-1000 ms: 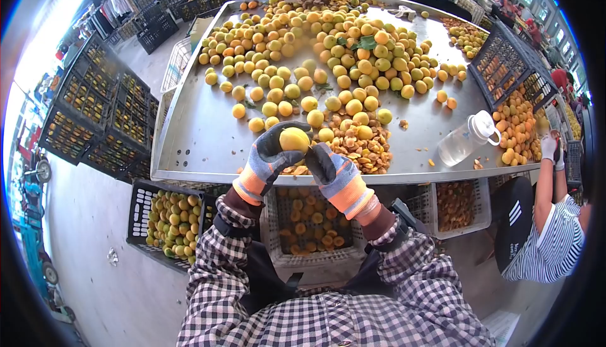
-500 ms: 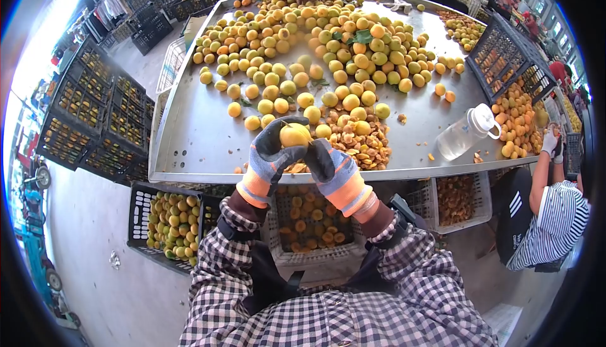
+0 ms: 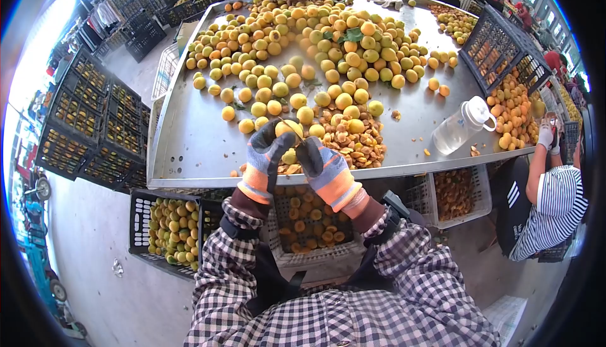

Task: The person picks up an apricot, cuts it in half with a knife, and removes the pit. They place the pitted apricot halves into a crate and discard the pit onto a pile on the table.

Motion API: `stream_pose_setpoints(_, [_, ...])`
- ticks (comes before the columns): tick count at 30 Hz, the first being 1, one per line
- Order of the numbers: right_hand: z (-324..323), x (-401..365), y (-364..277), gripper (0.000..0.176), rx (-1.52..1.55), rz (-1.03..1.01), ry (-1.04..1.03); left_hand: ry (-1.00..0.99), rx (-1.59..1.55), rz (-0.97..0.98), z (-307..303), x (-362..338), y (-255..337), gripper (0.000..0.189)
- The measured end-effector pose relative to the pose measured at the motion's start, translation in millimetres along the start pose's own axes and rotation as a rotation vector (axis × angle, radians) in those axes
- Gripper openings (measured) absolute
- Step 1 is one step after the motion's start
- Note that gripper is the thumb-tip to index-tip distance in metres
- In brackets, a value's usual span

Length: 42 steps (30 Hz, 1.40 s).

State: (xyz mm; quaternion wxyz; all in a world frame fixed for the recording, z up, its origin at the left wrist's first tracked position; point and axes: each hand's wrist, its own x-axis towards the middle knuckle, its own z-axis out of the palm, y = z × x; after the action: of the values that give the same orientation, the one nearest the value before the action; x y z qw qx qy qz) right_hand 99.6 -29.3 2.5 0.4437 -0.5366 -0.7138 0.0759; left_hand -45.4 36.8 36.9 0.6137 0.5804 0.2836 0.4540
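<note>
- The apricot (image 3: 287, 128) is up in the air over the near edge of the bench (image 3: 189, 148), pinched between both gloved hands, just in front of the heap of fruit (image 3: 297, 44).
- The left hand (image 3: 264, 157) is closed on its left side, with thumb and fingers curled over the top. The right hand (image 3: 323, 165) is closed on its right side, thumb pressed in close.
- Handling, as a judgement: it is small and light, with soft flesh under a thin skin. It bruises easily and is likely slick once juice is out. The rubber-faced gloves should help the grip.
- It is best held at opposite cheeks with the fingertips, as it is now, rather than squeezed in the palm.
- Looks: it is round and pale yellow with a slight green cast, matt rather than glossy. A second yellow patch shows lower between the palms. I cannot tell whether that is the same fruit opened or a separate piece.
- Around it:
  - A brownish pile of pits (image 3: 356, 145) lies at the near edge.
  - A water bottle (image 3: 457, 129) lies on its side toward the near right corner.
  - A white crate (image 3: 303, 224) of cut fruit sits under the edge.
  - A black crate (image 3: 165, 221) of whole fruit is on the floor to the left.
  - A co-worker (image 3: 548, 135) is at the right edge.
</note>
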Motion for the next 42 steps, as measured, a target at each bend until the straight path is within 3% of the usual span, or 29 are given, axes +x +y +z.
stream_pose_setpoints(3, [9.1, -4.7, 0.0, 0.025, -0.080, 0.076, -0.067, 0.172, -0.331, -0.229, 24.3, -10.5, -8.6, 0.044])
stream_pose_setpoints(5, [4.8, -2.2, -2.2, 0.029, -0.021, 0.182, -0.067, 0.150, -0.398, -0.233, 23.1, -6.9, -16.3, 0.047])
stream_pose_setpoints(7, [3.8, -0.8, -2.4, 0.028, -0.083, 0.109, -0.033, 0.130, -0.387, -0.202, 27.5, -4.9, -10.1, 0.048])
stream_pose_setpoints(9, [1.5, 0.2, -4.8, 0.028, -0.075, 0.225, -0.073, 0.132, -0.400, -0.212, 25.3, -4.6, -14.8, 0.047])
stream_pose_setpoints(13, [9.0, -4.7, -1.3, 0.030, -0.091, 0.135, -0.041, 0.216, -0.497, -0.267, 21.8, -2.6, -28.7, 0.047])
stream_pose_setpoints(17, [2.9, 1.5, -1.6, 0.030, -0.129, 0.177, -0.046, 0.141, -0.376, -0.209, 27.4, -2.5, -12.2, 0.048])
stream_pose_setpoints(19, [5.5, 0.8, 1.4, 0.030, -0.083, 0.169, -0.035, 0.118, -0.513, -0.208, 39.2, -2.2, 2.0, 0.039])
stream_pose_setpoints(20, [13.7, -2.1, 4.6, 0.029, -0.089, 0.168, -0.057, 0.284, -0.636, -0.319, 51.5, -2.3, 11.1, 0.046])
stream_pose_setpoints(21, [17.9, -1.3, 3.0, 0.028, -0.094, 0.165, -0.078, 0.287, -0.636, -0.323, 49.7, -1.7, 7.5, 0.046])
stream_pose_setpoints(23, [19.8, 0.6, 1.2, 0.025, -0.058, 0.165, -0.056, 0.297, -0.593, -0.274, 41.4, 1.7, -6.6, 0.051])
stream_pose_setpoints(24, [20.5, 0.8, 1.8, 0.024, -0.092, 0.164, -0.048, 0.211, -0.512, -0.283, 34.5, 0.2, -4.9, 0.053])
stream_pose_setpoints(28, [7.5, 0.7, 1.7, 0.022, -0.160, 0.207, -0.082, 0.184, -0.346, -0.176, 31.8, 1.6, -6.4, 0.047])
stream_pose_setpoints(30, [8.5, -1.2, 8.0, 0.021, -0.157, 0.145, -0.066, 0.135, -0.051, 0.010, 18.7, 3.5, -9.5, 0.038])
stream_pose_setpoints(31, [8.7, -2.1, 10.4, 0.021, -0.153, 0.085, -0.047, 0.134, -0.050, 0.012, 17.2, 3.1, -10.3, 0.038])
stream_pose_setpoints(33, [5.2, -3.2, 13.8, 0.021, -0.171, 0.051, -0.060, 0.025, 0.110, 0.202, 16.1, 2.7, -9.9, 0.043])
stream_pose_setpoints(34, [3.1, -3.6, 14.1, 0.021, -0.188, 0.021, -0.076, 0.000, -0.028, 0.118, 15.6, 1.6, -7.0, 0.051])
stream_pose_setpoints(39, [-7.2, 2.3, 6.8, 0.019, -0.163, 0.041, -0.093, 0.031, 0.031, 0.033, 0.9, 4.7, -12.1, 0.051])
stream_pose_setpoints(41, [-9.5, 4.2, 4.9, 0.019, -0.167, 0.040, -0.094, 0.057, 0.089, -0.216, -0.6, 1.3, -2.2, 0.049])
stream_pose_setpoints(42, [-10.7, 5.2, 2.8, 0.019, -0.161, 0.037, -0.093, 0.039, 0.117, -0.121, -1.2, 1.0, -2.0, 0.046])
